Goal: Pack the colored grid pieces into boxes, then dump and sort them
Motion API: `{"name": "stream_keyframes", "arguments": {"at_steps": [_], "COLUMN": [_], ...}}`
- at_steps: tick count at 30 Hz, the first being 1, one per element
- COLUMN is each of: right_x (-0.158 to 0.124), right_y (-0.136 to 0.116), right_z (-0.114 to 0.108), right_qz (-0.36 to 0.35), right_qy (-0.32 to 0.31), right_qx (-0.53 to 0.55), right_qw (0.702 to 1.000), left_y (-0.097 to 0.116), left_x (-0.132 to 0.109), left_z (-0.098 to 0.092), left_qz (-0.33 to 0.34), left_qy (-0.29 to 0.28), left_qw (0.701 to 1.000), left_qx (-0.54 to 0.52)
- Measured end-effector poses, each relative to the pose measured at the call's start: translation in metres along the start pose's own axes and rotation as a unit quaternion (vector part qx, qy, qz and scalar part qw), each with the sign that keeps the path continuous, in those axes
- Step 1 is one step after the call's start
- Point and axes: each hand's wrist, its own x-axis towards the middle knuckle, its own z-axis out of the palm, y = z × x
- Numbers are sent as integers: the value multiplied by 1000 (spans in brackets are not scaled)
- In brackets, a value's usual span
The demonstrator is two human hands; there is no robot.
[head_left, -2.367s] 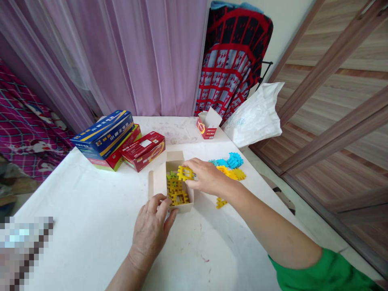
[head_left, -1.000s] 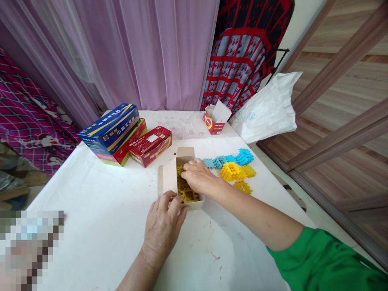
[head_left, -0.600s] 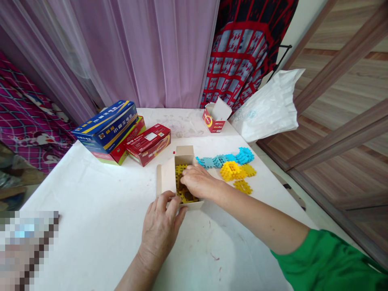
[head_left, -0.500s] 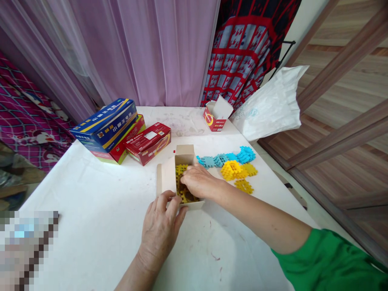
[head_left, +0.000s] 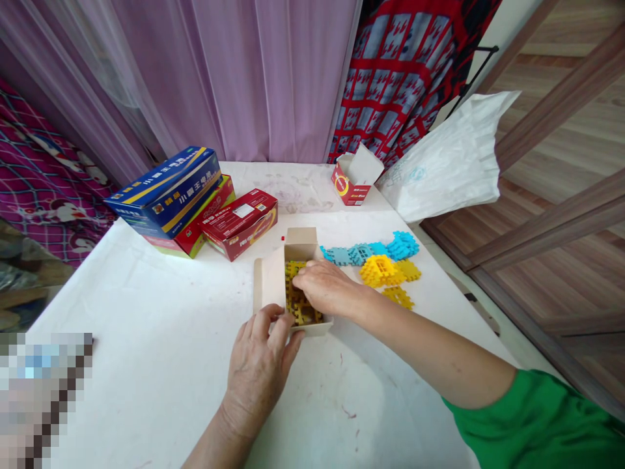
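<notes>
Right grip [head_left: 325, 286] down inside cardboard box [head_left: 268, 286] at centre of worktop [head_left: 146, 326], fingers bunched narrow on yellow grid pieces [head_left: 300, 311]; pinching or only pressing, cannot tell. Left grip [head_left: 261, 365] curled round box's 6 o'clock end, holding it. Loose blue pieces [head_left: 385, 247] and loose yellow pieces [head_left: 383, 270] near box at 3 o'clock. Red carton [head_left: 241, 221] and blue carton [head_left: 166, 192] at 10 o'clock, small open red box [head_left: 351, 185] at 1, white bag [head_left: 449, 163] at 2. Part of box contents hidden under right grip.

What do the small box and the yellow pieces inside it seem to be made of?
The small box looks like thin cardboard, matte and beige: its flaps are folded open. The yellow pieces look like moulded plastic, smooth and evenly coloured, with toothed lattice shapes; hard or soft cannot be told.
</notes>
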Motion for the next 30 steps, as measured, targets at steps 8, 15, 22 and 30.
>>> {"name": "stream_keyframes", "arguments": {"at_steps": [8,15,22,30], "right_x": [-22,-21,-11,-10], "right_y": [2,-4,2,-4], "right_z": [-14,-9,-15,-22], "right_qz": [-45,-98,-8,15], "right_qy": [-22,-80,-13,-51], "right_qx": [5,1,-46,-76], "right_qw": [999,992,999,996], "left_y": [2,2,2,3], "left_x": [-1,-1,0,1], "left_z": [0,0,0,-1], "left_qz": [-9,-10,-12,-9], "left_qy": [-9,-7,-5,-2], "left_qw": [1000,1000,1000,1000], "left_qx": [-8,-8,-15,-15]}}
